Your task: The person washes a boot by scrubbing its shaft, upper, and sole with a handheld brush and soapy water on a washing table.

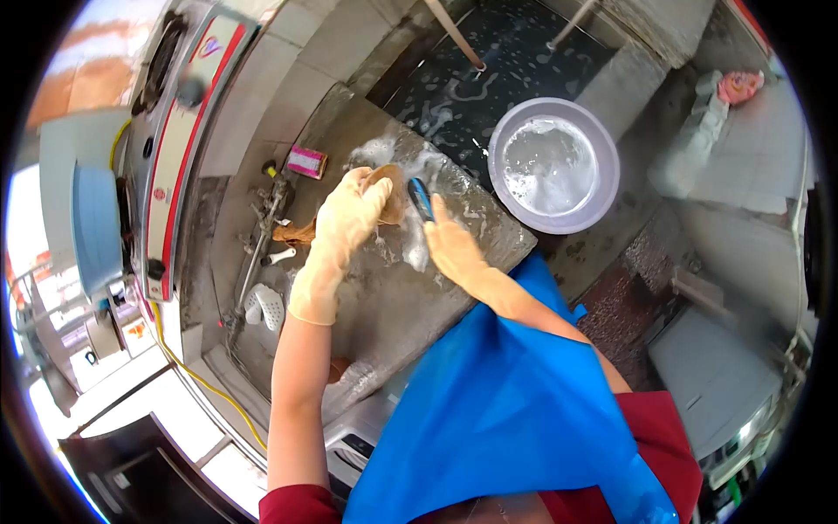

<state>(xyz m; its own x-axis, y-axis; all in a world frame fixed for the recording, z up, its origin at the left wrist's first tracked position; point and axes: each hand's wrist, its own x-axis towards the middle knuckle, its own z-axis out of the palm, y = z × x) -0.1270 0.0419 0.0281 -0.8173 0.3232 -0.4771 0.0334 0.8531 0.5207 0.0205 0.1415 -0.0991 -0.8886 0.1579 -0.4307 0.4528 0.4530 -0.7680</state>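
Observation:
My left hand [353, 210], in a pale rubber glove, is closed on a brown item with a rounded edge [391, 196]; its exact kind is unclear. My right hand [454, 244], gloved as well, grips a blue and black brush [421, 199] just beside that item. The brush's bristles are hidden from view. White suds [415, 240] lie on the wet stone slab [358, 288] beneath both hands. A crumpled orange-brown piece [295, 232] and a small white-handled tool [278, 257] lie left of my left hand.
A lilac basin [602, 188] with soapy water stands right of the slab. Dark, foamy water [454, 96] fills a trough beyond. A pink packet [307, 162], metal pipework [260, 236] and a white perforated item [266, 307] sit along the left wall.

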